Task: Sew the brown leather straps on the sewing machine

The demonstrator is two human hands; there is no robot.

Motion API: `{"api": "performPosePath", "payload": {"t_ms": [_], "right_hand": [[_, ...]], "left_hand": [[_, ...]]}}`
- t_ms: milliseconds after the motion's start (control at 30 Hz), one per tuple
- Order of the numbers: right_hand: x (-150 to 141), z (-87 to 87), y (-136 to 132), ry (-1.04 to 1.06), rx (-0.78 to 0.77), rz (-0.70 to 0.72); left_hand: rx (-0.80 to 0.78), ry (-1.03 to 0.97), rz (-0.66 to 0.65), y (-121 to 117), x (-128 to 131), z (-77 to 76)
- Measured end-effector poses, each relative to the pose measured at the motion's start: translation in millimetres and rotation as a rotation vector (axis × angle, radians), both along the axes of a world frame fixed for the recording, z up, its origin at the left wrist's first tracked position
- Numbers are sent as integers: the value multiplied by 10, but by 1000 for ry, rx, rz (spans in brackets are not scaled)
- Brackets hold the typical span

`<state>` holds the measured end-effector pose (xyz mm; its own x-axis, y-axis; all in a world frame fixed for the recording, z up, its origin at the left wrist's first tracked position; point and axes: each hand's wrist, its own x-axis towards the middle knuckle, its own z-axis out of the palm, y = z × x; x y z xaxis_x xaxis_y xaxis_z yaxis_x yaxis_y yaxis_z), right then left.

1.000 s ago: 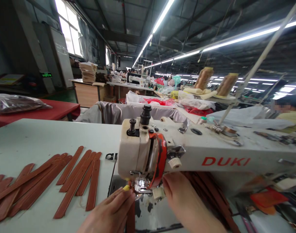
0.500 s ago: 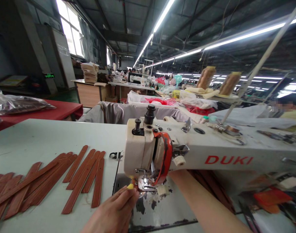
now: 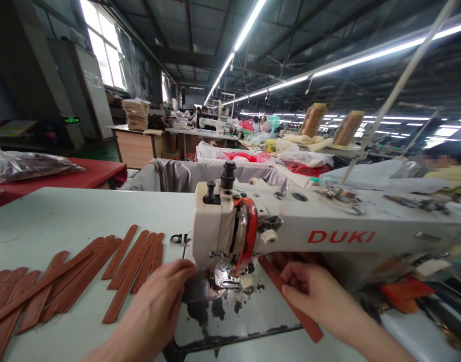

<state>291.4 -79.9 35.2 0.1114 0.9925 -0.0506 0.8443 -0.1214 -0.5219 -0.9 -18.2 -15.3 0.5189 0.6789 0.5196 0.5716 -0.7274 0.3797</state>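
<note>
My left hand point(image 3: 157, 296) is at the left of the sewing machine's point(image 3: 211, 221) head, its fingers bent together. Its fingertips pass beside the head near the metal presser foot point(image 3: 226, 281), so what they hold, if anything, is hidden. Under the machine arm, my right hand point(image 3: 317, 291) closes its thumb and curled fingers on a long brown leather strap point(image 3: 309, 324), which slants toward me. More brown straps lie behind that hand under the arm. On the left of the table, finished-looking stitched straps point(image 3: 127, 281) with rounded ends are spread in a loose row.
Further left lies an overlapping heap of straps point(image 3: 60, 296). A red table point(image 3: 98, 173) bears a plastic-wrapped bundle. Behind the machine stands a grey cloth-lined bin point(image 3: 177, 173). Two brown thread cones point(image 3: 313, 119) stand at the back right. A person in yellow point(image 3: 455, 178) is at the far right.
My left hand has moved left and back from the needle area. My right hand has come out from under the machine arm toward me, now with a strap in it.
</note>
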Motion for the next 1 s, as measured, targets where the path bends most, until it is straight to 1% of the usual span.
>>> {"api": "performPosePath", "payload": {"t_ms": [67,100,167,233,333,433,500,567,633,667,733,767,800,833,900,933,967,1000], "right_hand": [[64,-48,-216,56,-72,-17],[81,-75,-308,19,-80,-2],[80,-129,-460,-135,-60,55],[43,-173,-567,-311,-33,102],[-38,-221,-630,-503,-14,97],[-109,-243,-600,-610,-31,112],[-156,-232,-563,-661,-61,151],[-215,-195,-531,-705,-95,202],[-282,-136,-508,-751,-117,250],[-313,-102,-499,-766,-127,273],[-348,-37,-490,-787,-154,314],[-344,-8,-494,-795,-164,326],[-321,17,-506,-798,-172,324],[-281,39,-527,-795,-172,304],[-155,75,-593,-763,-124,219],[-82,91,-634,-735,-82,167],[-11,103,-676,-698,-38,128],[51,110,-716,-651,13,107]], "left_hand": [[-97,38,16,153,31,75],[-120,43,14,216,64,110],[-125,33,7,295,147,163],[-118,24,5,317,222,195],[-88,15,-2,295,247,238],[-37,11,-3,226,111,288],[5,11,-3,116,-28,281],[41,13,-9,-58,-121,203],[95,32,-54,-257,-86,60],[138,50,-106,-347,-10,-21],[388,180,-290,-471,247,-155],[450,269,-332,-500,410,-193],[425,351,-315,-508,580,-208],[344,402,-342,-502,746,-202],[159,447,-382,-471,1028,-157],[88,445,-404,-459,1129,-138],[50,436,-412,-454,1195,-131],[50,423,-413,-458,1222,-141]]}}
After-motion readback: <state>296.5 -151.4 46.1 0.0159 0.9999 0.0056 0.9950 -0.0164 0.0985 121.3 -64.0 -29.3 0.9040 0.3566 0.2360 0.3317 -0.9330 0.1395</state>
